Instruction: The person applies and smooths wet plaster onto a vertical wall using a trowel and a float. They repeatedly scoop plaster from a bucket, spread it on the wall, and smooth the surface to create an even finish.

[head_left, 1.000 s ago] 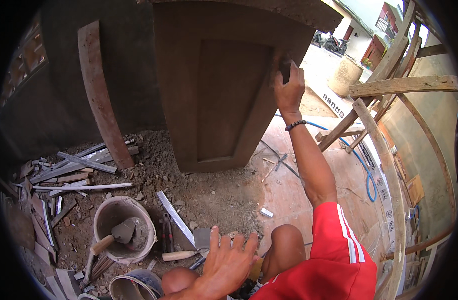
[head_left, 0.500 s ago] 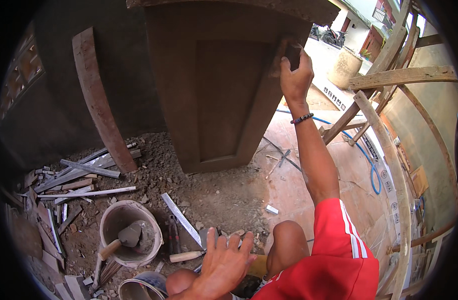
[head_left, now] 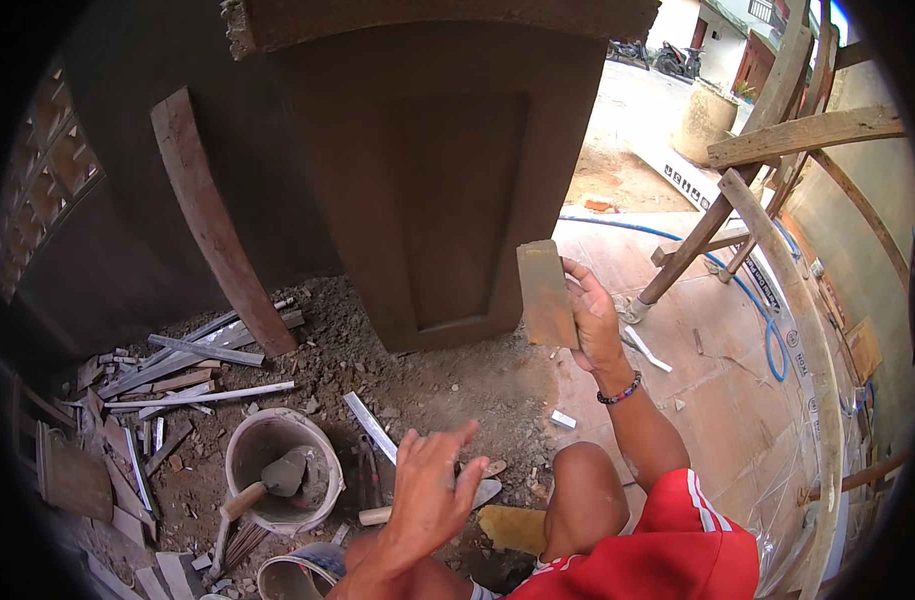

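Observation:
My right hand (head_left: pixel 600 325) grips a flat, rectangular, mortar-stained block (head_left: pixel 546 295), with the fingers behind it and its broad face turned toward me. It is held apart from the lower right side of the grey-brown plastered pillar (head_left: pixel 458 210), which has a recessed panel. Low in the middle, my left hand (head_left: pixel 433 490) is empty, its fingers apart and slightly blurred. Beneath that hand, a tool's wooden handle (head_left: pixel 375 516) and a metal blade (head_left: pixel 486 492) partly show. A trowel (head_left: pixel 278 478) rests in the mortar bucket (head_left: pixel 240 440) to the left.
A second bucket (head_left: pixel 298 575) stands near my left knee. Wood and metal offcuts (head_left: pixel 193 370) litter the ground at left, beside a leaning plank (head_left: pixel 218 220). On the right are timber scaffolding (head_left: pixel 808 135), a blue hose (head_left: pixel 738 285) and pinkish tiles (head_left: pixel 718 400).
My right hand has come down and toward me from the pillar's upper right edge, bringing the block away from the surface. My left hand has turned and risen slightly. The view has shifted.

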Motion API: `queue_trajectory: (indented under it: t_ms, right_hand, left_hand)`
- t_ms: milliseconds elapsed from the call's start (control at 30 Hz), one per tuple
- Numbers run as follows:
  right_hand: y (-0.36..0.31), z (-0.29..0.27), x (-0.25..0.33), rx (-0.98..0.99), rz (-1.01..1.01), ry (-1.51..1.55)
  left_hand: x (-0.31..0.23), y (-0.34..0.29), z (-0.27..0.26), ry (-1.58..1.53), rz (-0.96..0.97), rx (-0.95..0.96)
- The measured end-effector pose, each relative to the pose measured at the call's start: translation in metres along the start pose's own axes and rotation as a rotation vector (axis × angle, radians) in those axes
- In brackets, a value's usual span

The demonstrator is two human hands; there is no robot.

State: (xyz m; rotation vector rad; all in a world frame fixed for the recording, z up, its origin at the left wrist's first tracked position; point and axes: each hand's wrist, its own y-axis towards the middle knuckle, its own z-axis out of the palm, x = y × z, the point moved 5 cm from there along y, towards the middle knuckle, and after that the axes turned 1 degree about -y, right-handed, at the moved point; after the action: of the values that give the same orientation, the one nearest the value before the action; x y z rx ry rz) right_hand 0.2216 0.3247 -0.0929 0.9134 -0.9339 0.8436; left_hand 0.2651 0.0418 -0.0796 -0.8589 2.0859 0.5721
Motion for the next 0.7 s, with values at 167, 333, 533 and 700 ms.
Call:
queue_trajectory:
  t_ms: [167,333,533,700]
  right_hand:
    - [-0.04,0.032,0.018,0.184,0.219,0.65]
    - [-0.051,0.052,0.014,0.367,0.265,0.838]
    - [-0.049,0.068,0.03,0.44,0.347,0.826]
    - [0.017,0.014,0.058,0.107,-0.039,-0.463]
  left_hand:
    - [0.023,0.055,0.009,-0.808,-0.1,-0.242]
    - [-0.008,0.106,0.015,-1.193,0.045,-0.012]
    - [-0.044,0.128,0.002,-1.272,0.159,0.151]
    - [-0.025,0.156,-0.024,-1.259,0.267,-0.09]
